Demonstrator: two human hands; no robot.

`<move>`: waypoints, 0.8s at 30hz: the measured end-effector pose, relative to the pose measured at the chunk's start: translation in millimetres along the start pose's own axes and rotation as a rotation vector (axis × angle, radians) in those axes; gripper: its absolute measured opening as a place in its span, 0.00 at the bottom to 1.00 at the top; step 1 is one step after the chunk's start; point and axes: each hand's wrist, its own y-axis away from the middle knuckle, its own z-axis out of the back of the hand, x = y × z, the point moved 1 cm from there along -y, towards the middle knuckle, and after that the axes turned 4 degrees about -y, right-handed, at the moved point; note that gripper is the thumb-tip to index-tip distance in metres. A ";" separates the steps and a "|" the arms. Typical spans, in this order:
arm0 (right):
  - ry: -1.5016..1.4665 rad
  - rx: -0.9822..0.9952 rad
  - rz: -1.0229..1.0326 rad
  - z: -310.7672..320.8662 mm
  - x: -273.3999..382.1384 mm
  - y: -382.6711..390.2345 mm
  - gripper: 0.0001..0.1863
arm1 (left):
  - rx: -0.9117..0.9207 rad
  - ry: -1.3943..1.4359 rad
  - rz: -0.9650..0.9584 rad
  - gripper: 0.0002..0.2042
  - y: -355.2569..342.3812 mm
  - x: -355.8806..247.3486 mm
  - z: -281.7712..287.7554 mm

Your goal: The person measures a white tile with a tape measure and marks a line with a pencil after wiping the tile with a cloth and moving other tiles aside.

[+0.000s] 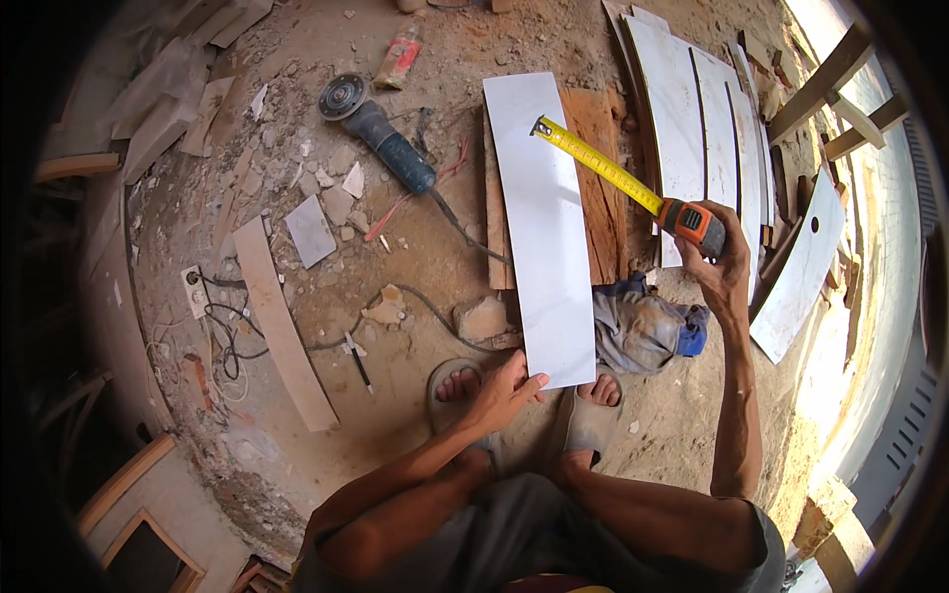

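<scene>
My left hand grips the lower end of a long white tile, which lies over wooden boards in front of my sandalled feet. My right hand is closed round an orange-and-black tape measure. Its yellow blade is drawn out diagonally above the tile, with the metal end near the tile's upper part. A crumpled grey-and-blue cloth lies beside the tile on the right.
An angle grinder, its cable trailing, lies left of the tile near a plastic bottle. Stacked panels and wooden beams stand at right. A pale strip, black pen, power socket and rubble cover the left ground.
</scene>
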 end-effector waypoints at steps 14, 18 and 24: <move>0.191 0.297 0.348 -14.9 -20.1 -152.4 0.28 | 0.052 -0.294 0.274 0.19 8.6 -37.0 62.1; 0.238 0.356 0.349 -18.5 -29.6 -190.0 0.29 | -0.359 -0.127 -0.087 0.18 -53.0 -120.5 129.5; 0.215 0.402 0.346 -25.5 -46.4 -204.4 0.28 | -0.674 -0.317 -0.458 0.20 -166.3 -199.7 189.0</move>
